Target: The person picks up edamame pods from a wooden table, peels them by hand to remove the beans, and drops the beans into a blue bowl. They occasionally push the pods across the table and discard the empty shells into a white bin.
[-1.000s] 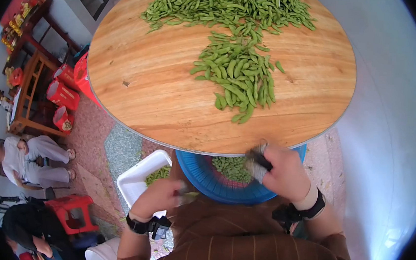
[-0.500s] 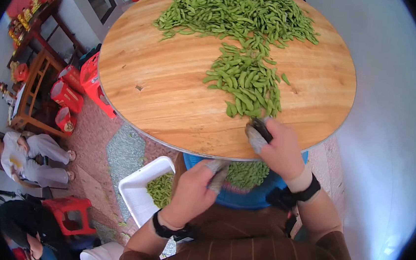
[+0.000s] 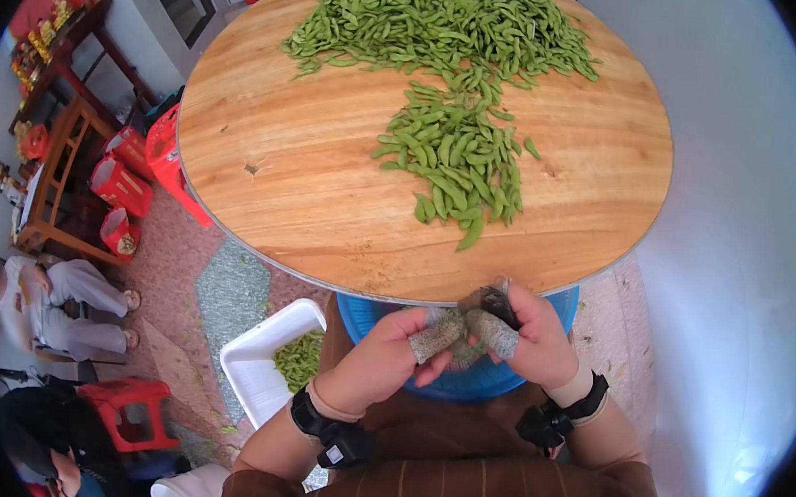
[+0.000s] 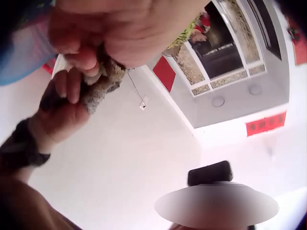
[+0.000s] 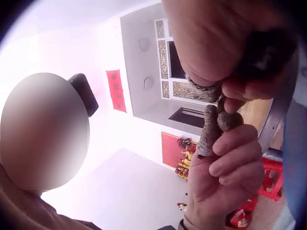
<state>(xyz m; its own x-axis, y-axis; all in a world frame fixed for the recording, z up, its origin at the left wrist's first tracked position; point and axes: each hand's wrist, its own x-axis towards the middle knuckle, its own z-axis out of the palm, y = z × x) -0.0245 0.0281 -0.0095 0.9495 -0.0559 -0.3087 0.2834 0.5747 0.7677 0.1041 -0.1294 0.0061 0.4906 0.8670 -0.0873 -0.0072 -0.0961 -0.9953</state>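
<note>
Both hands meet just off the near table edge, above a blue basket point(image 3: 369, 314) holding green pods. Grey wraps cover several fingertips. My left hand point(image 3: 384, 351) has its fingers curled and its wrapped thumb and finger against the right hand's tips. In my right hand point(image 3: 536, 346) the fingers are curled too, with something dark around one finger. A small pod point(image 5: 221, 103), mostly hidden, appears pinched between both hands' fingertips in the right wrist view. Loose green pods point(image 3: 453, 159) lie on the round wooden table point(image 3: 288, 210), trailing from a large heap point(image 3: 446, 26).
A white tray point(image 3: 242, 358) with pods stands left of the basket. Farther left are a red stool point(image 3: 133, 405), red bags point(image 3: 121, 185), a seated person point(image 3: 81, 301) and a dark-clothed person point(image 3: 50, 436). A white bucket point(image 3: 192, 491) stands low at the left.
My right hand has drawn back from the near end of the pods to the table edge. My left hand has moved right to meet it. One pod now juts nearer the edge.
</note>
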